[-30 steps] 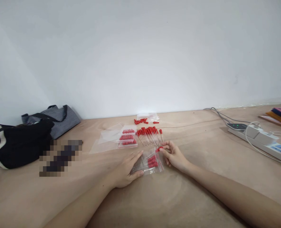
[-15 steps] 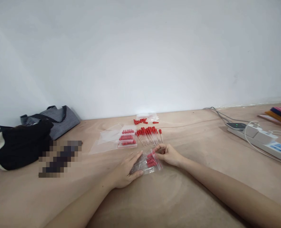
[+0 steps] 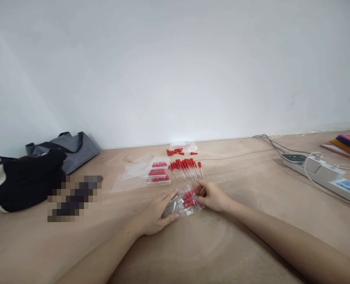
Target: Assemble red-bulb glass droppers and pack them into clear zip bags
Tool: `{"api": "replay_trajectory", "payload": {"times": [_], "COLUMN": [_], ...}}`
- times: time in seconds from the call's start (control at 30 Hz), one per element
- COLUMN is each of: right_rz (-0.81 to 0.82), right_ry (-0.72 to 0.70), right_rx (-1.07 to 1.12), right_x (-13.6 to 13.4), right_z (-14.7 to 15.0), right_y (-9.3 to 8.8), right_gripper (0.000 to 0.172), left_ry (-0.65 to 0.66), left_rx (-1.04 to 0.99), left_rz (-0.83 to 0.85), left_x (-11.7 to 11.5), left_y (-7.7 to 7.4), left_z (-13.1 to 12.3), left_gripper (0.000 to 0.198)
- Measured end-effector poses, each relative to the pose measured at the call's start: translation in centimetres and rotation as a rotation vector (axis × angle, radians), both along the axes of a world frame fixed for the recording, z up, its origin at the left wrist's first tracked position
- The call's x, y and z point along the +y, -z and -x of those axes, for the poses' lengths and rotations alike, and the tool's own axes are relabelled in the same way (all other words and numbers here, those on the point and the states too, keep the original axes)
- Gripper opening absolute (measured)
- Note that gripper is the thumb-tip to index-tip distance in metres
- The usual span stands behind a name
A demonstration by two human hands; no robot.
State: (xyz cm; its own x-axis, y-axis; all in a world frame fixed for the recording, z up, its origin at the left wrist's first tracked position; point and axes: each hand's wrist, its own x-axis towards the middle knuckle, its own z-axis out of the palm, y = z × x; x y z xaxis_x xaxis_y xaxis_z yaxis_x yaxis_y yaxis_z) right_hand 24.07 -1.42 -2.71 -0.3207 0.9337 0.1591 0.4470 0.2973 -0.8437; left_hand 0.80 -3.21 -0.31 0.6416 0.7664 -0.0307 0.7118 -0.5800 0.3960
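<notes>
A clear zip bag [image 3: 179,205] with several red-topped droppers in it lies on the table between my hands. My left hand [image 3: 158,213] rests on the bag's left end, thumb and fingers spread apart. At the bag's right edge, my right hand [image 3: 208,194] pinches the plastic near the seal. Beyond them is a row of loose droppers [image 3: 186,169] with red tops and clear stems. Left of that row, filled bags [image 3: 158,172] overlap one another. More red-topped pieces [image 3: 175,151] lie farther back beside a clear bag.
Flat clear bags [image 3: 130,177] lie left of the filled ones. A black bag [image 3: 27,181] and a striped bag [image 3: 83,152] are at the left. On the right are a power strip [image 3: 325,175] with cables and a colourful stack [image 3: 348,146].
My right hand has shifted slightly down and right along the bag's edge. The red tops inside now sit closer together. My left hand has stayed put.
</notes>
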Motion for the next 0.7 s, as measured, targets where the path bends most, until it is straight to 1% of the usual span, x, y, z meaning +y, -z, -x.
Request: {"api": "replay_trajectory", "payload": {"times": [0.1,0.2,0.27,0.33,0.4,0.47,0.57,0.67,0.7], "right_rz": [0.0,-0.037,-0.055,-0.053,-0.039,-0.038,-0.029,0.006,0.005], "right_ry": [0.019,0.125,0.208,0.246,0.22,0.179,0.086,-0.035,-0.056], "right_rx": [-0.02,-0.084,-0.108,-0.07,0.002,0.036,0.005,-0.023,-0.027], "right_x": [-0.2,-0.2,0.0,0.2,0.3,0.2,-0.2,-0.4,-0.4], "right_z": [0.1,0.1,0.0,-0.2,-0.3,-0.5,-0.7,-1.0,-1.0], "right_y": [0.0,0.2,0.5,0.7,0.8,0.8,0.4,0.2,0.3], "right_gripper": [0.021,0.024,0.022,0.017,0.014,0.018,0.024,0.022,0.02], "left_ry": [-0.002,-0.002,-0.006,-0.012,-0.013,-0.009,-0.003,0.002,0.003], "left_rx": [-0.008,0.006,0.013,0.014,0.014,0.015,0.018,0.02,0.02], "left_rz": [-0.005,0.002,0.009,0.011,0.007,0.001,-0.006,-0.009,-0.009], "left_x": [-0.1,-0.2,-0.2,-0.2,-0.2,-0.2,-0.2,-0.2,-0.2], "left_y": [-0.1,-0.3,-0.3,-0.3,-0.3,-0.3,-0.4,-0.4,-0.3], "left_z": [-0.1,-0.1,-0.1,-0.1,-0.1,-0.1,-0.1,-0.1,-0.1], "left_gripper": [0.064,0.064,0.064,0.064,0.064,0.064,0.064,0.063,0.063]}}
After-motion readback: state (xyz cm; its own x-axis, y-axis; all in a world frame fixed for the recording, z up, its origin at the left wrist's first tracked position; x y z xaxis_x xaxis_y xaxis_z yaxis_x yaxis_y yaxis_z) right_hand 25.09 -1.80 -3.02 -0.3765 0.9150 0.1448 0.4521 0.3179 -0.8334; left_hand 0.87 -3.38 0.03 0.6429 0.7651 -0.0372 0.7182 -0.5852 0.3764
